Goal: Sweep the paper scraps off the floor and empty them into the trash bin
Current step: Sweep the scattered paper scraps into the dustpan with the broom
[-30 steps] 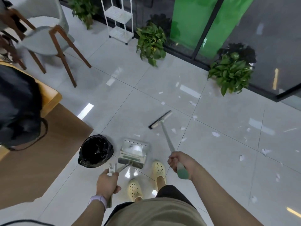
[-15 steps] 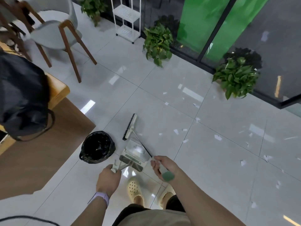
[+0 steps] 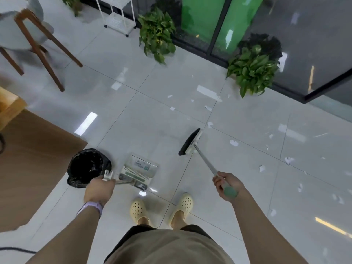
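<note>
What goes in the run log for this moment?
left hand grips dustpan handle | right hand grips broom | scraps on floor | trash bin beside dustpan

Head view, looking down. The left hand (image 3: 99, 189) is gripping the dustpan handle (image 3: 122, 181), its fingers curling round the shaft; the dustpan (image 3: 141, 169) is resting on the tiled floor (image 3: 144, 115) just beyond those fingers, with the black-lined trash bin (image 3: 87, 167) touching it on the far left side. The right hand (image 3: 227, 184) is holding the broom (image 3: 204, 161) near its green grip end, and the broom head (image 3: 190, 142) is lying well ahead of the fingers. Paper scraps (image 3: 233, 143) are lying scattered beyond and to the right of the broom head. Two potted plants (image 3: 157, 34) are standing along the glass wall (image 3: 314, 31).
</note>
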`<action>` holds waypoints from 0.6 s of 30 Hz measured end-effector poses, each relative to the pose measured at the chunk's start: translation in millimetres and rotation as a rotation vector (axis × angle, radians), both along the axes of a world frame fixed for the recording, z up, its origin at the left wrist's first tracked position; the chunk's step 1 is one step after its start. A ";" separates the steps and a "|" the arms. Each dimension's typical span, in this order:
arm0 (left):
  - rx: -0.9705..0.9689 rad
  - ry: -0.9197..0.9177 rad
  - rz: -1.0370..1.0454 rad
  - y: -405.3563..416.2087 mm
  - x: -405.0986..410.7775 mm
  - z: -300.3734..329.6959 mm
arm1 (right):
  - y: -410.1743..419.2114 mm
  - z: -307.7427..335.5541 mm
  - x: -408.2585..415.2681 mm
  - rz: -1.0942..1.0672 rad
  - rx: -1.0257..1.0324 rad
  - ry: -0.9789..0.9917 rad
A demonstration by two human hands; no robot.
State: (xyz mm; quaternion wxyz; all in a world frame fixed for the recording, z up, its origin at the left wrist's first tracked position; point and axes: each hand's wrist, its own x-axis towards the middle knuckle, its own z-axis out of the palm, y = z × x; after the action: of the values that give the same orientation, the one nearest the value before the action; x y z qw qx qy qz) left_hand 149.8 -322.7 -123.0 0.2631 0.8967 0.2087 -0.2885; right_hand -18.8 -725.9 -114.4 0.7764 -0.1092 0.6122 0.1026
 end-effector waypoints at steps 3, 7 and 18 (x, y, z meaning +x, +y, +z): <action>0.014 -0.007 0.006 -17.6 -15.3 3.6 | -42.0 7.3 -18.1 -0.046 -0.065 0.020; 0.041 -0.034 -0.001 -41.9 -37.1 8.1 | -63.3 25.3 -18.9 -0.148 -0.212 0.030; -0.060 -0.192 0.020 -113.9 -62.9 30.0 | -66.4 68.4 -11.0 -0.289 -0.258 -0.138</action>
State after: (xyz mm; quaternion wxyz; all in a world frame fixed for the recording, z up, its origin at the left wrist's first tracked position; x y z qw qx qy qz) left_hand 86.9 -436.6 -93.0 0.3114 0.9098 0.1830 -0.2045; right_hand -29.8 -792.3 -46.0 0.8028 -0.1255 0.5748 -0.0969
